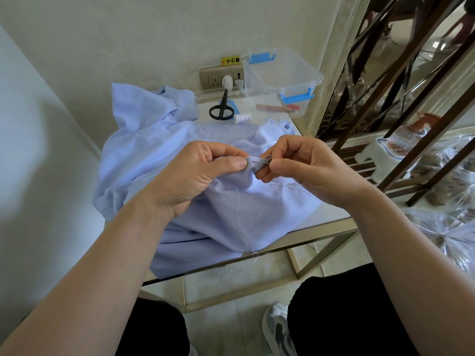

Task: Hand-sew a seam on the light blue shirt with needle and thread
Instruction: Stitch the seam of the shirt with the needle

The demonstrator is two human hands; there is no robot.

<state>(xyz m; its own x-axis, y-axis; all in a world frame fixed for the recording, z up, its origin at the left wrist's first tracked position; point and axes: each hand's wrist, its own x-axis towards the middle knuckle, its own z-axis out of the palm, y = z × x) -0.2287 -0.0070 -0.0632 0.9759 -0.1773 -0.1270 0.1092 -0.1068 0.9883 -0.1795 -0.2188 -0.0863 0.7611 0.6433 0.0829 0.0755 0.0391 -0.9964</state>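
Observation:
The light blue shirt (pixel 159 150) lies crumpled over a small glass-topped table (pixel 331 217). My left hand (pixel 195 176) pinches a raised fold of the shirt between thumb and fingers. My right hand (pixel 305 168) pinches a thin needle (pixel 261 163) just right of that fold, its tip pointing into the cloth. A loose white thread (pixel 237 201) loops over the fabric below the hands. A white thread spool (pixel 243 117) lies on the table behind the shirt.
Black scissors (pixel 221 109) lie by the spool. A clear plastic box with blue clips (pixel 282 78) stands at the back right, before a wall socket (pixel 218 78). A metal frame partition (pixel 385 86) and a white stool (pixel 377 160) are at the right.

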